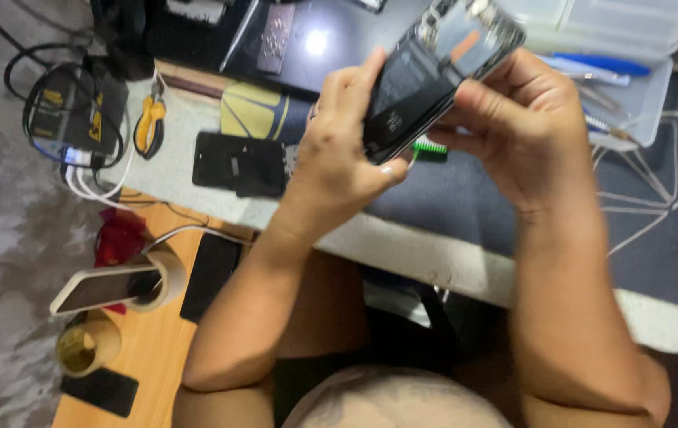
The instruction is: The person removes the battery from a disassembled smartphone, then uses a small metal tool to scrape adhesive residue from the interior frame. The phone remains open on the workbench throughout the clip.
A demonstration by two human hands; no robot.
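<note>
My left hand [339, 150] and right hand [513, 127] both clamped the opened black phone [422, 79], tilted to bare its insides, yellow-handled pliers [150, 123] lying well left

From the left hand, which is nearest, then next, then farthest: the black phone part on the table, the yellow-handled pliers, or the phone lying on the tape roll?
1. Flat black phone part, just left of the left hand.
2. Yellow-handled pliers, farther left.
3. White-edged phone on the tape roll, lower left, farthest.
</note>
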